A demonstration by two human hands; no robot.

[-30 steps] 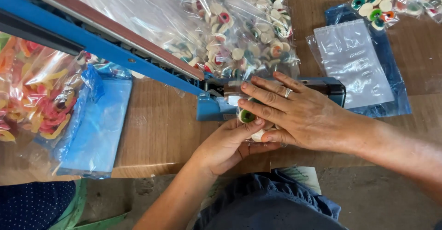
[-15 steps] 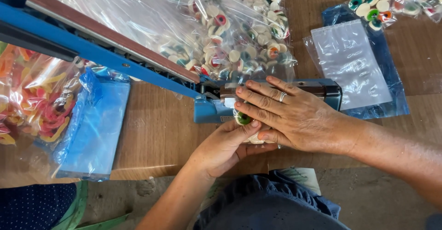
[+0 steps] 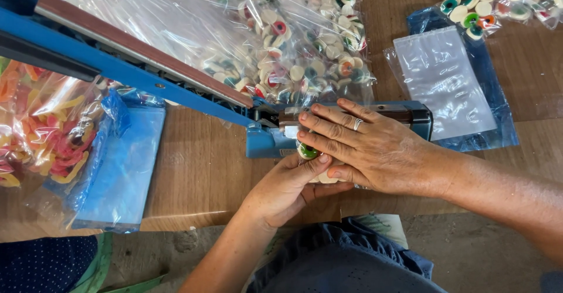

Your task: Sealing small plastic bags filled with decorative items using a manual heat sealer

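Open wood: bare table (image 3: pixel 205 170) between blue bag stack (image 3: pixel 120 170) and heat sealer (image 3: pixel 275 138).
Blocked: raised sealer arm (image 3: pixel 129 64) crosses left; candy bag (image 3: pixel 293 41) behind.
Right: flat empty bags (image 3: pixel 446 88).

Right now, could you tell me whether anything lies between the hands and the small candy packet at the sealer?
Nothing visible does. The left hand and the right hand both rest directly on the small candy packet, which lies against the blue sealer's base, its arm raised.
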